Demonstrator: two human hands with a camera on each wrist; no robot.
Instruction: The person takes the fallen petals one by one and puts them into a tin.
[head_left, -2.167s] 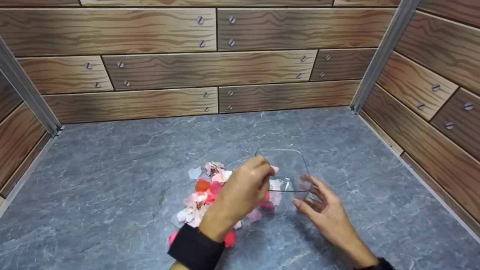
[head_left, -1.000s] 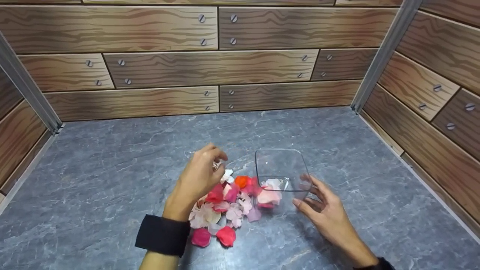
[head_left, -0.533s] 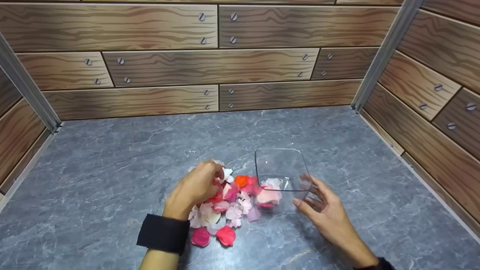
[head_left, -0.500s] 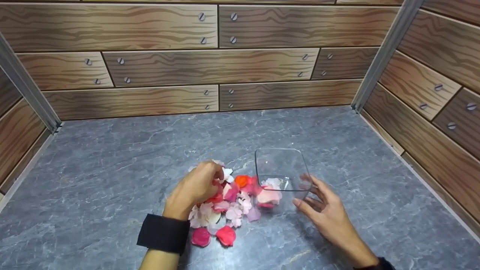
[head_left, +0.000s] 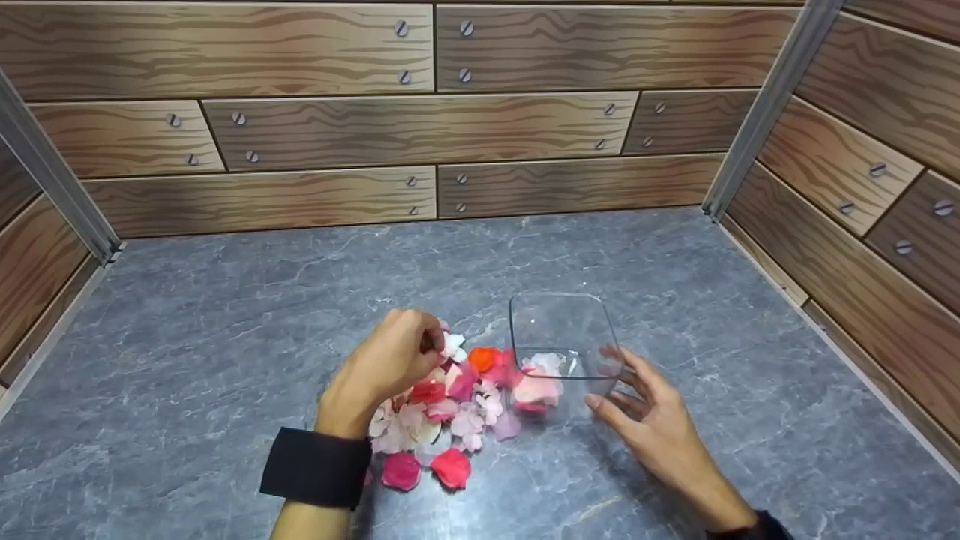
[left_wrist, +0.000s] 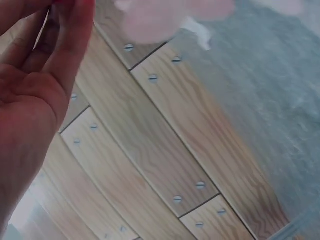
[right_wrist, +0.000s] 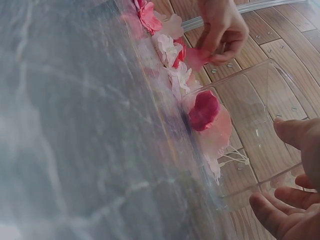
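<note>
My left hand (head_left: 397, 349) is over the far left part of a heap of artificial flower petals (head_left: 469, 420). Between its thumb and fingertips it pinches a pink petal (right_wrist: 196, 58), clearest in the right wrist view. To the right of the heap stands a clear, square-rimmed plastic container (head_left: 566, 377), upright, with pale and pink petals (right_wrist: 217, 132) in its bottom. My right hand (head_left: 652, 412) holds the container's near right corner, thumb in front and fingers round the side. The left wrist view shows my left palm, its fingertips cut off at the top.
Two single petals, one magenta (head_left: 402, 471) and one red (head_left: 451, 469), lie at the heap's near edge. Grey marbled tabletop (head_left: 225, 337) surrounds everything. Wood-patterned panels (head_left: 322, 135) wall in the back and both sides.
My left hand left the container, moved left, dipped into the heap and has risen slightly with a pink petal. My right hand and the container have stayed in place.
</note>
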